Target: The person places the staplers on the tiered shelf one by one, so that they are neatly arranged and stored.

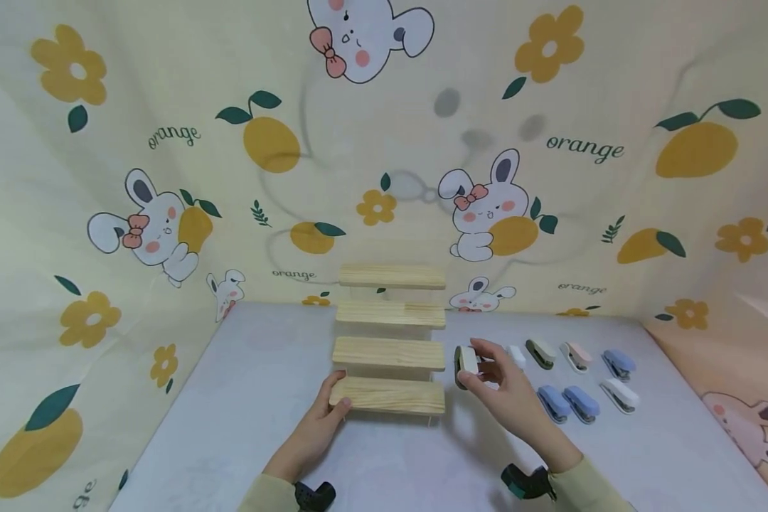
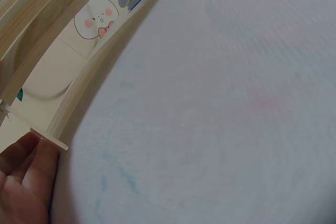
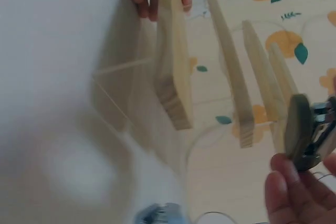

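Observation:
A small dark-green and pale stapler (image 1: 466, 366) is held between the thumb and fingers of my right hand (image 1: 512, 398), just right of a four-tier wooden display rack (image 1: 387, 396). The right wrist view shows the stapler (image 3: 298, 129) tilted, its dark-green side towards the rack's boards (image 3: 170, 61). At the rack's lowest board, my left hand (image 1: 320, 419) grips the left end, thumb on top. In the left wrist view, the fingers (image 2: 42, 174) press around a thin clear support at that end. The tiers look bare in the head view.
Right of the rack lie several more small staplers: a green one (image 1: 540, 353), a pink one (image 1: 576, 357), a white one (image 1: 619, 395) and blue ones (image 1: 581, 404). Another white one (image 1: 517, 355) is partly behind my right hand. A printed cloth (image 1: 384, 114) hangs behind the table (image 1: 243, 398).

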`<move>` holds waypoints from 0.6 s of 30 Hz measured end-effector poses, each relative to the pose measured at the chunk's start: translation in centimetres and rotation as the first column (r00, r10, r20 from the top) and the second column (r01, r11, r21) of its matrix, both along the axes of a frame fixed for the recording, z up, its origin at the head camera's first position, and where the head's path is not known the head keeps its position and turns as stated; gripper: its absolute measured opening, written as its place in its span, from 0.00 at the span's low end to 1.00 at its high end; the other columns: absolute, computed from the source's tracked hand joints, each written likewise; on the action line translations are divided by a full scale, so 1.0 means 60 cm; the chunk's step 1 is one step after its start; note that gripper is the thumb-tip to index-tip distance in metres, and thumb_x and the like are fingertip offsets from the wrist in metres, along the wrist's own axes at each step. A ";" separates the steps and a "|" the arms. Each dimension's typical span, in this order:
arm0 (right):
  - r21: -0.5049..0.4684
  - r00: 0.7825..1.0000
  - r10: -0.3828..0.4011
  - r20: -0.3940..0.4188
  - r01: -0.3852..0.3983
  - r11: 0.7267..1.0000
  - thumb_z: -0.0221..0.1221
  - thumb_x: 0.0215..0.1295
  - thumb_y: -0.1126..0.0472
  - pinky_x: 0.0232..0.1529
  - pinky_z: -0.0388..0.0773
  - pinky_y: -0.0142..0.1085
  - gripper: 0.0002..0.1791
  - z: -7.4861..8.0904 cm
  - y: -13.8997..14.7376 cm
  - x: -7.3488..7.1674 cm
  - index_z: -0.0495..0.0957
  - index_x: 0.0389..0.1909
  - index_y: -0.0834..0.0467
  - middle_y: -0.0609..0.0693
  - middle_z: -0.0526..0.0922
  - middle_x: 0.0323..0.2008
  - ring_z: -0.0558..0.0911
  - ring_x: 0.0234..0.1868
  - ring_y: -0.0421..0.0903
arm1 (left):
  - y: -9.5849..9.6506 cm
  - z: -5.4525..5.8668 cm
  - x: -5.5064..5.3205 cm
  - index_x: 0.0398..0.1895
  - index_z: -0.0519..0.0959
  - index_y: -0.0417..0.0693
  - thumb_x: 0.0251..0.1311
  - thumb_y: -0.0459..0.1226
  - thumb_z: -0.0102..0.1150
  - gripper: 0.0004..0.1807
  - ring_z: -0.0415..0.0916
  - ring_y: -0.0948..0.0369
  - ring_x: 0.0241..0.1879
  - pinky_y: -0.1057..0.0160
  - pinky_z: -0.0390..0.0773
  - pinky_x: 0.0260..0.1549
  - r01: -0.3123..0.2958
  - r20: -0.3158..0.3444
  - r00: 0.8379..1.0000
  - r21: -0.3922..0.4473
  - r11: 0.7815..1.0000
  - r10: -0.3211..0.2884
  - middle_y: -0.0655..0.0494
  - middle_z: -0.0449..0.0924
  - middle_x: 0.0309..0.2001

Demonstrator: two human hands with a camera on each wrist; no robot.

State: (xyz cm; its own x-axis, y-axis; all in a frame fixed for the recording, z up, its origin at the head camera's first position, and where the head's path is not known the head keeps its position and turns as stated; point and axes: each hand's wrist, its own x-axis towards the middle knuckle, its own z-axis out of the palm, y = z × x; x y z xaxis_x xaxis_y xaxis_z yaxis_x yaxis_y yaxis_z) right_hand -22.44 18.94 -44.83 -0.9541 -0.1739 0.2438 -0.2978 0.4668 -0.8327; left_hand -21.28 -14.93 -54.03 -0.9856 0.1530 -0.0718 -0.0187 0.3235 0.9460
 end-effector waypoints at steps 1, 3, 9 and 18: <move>0.012 0.999 0.003 -0.035 -0.003 1.000 0.64 0.63 0.49 0.46 0.78 0.36 0.34 0.004 -0.003 -0.003 0.64 0.67 0.51 0.51 0.71 0.60 0.78 0.48 0.45 | 0.000 0.000 0.000 0.72 0.52 0.70 0.69 0.55 0.46 0.30 0.45 0.45 0.73 0.39 0.45 0.67 0.002 -0.003 1.000 0.000 1.000 -0.002 0.44 0.50 0.74; 0.019 0.997 0.005 -0.078 -0.003 1.000 0.64 0.64 0.51 0.43 0.79 0.36 0.33 0.013 -0.012 -0.010 0.63 0.68 0.51 0.51 0.71 0.59 0.78 0.47 0.45 | 0.001 0.002 0.000 0.72 0.52 0.69 0.70 0.54 0.46 0.30 0.44 0.46 0.73 0.40 0.45 0.67 0.004 -0.006 1.000 0.000 1.000 -0.004 0.44 0.50 0.74; -0.011 0.988 0.032 -0.151 -0.034 0.999 0.65 0.63 0.58 0.42 0.80 0.41 0.33 0.041 -0.045 -0.037 0.64 0.67 0.57 0.55 0.70 0.62 0.79 0.47 0.50 | 0.001 0.004 0.003 0.72 0.52 0.66 0.71 0.52 0.46 0.30 0.44 0.44 0.73 0.39 0.45 0.67 0.002 -0.027 1.000 -0.008 1.000 -0.002 0.42 0.50 0.74; -0.011 0.982 0.066 -0.179 -0.069 0.998 0.64 0.63 0.46 0.46 0.78 0.43 0.34 0.062 -0.080 -0.079 0.65 0.67 0.49 0.46 0.72 0.60 0.79 0.46 0.41 | 0.000 0.002 0.002 0.72 0.52 0.70 0.69 0.55 0.46 0.31 0.45 0.43 0.72 0.37 0.45 0.66 0.005 0.009 1.000 0.019 1.000 -0.005 0.42 0.49 0.74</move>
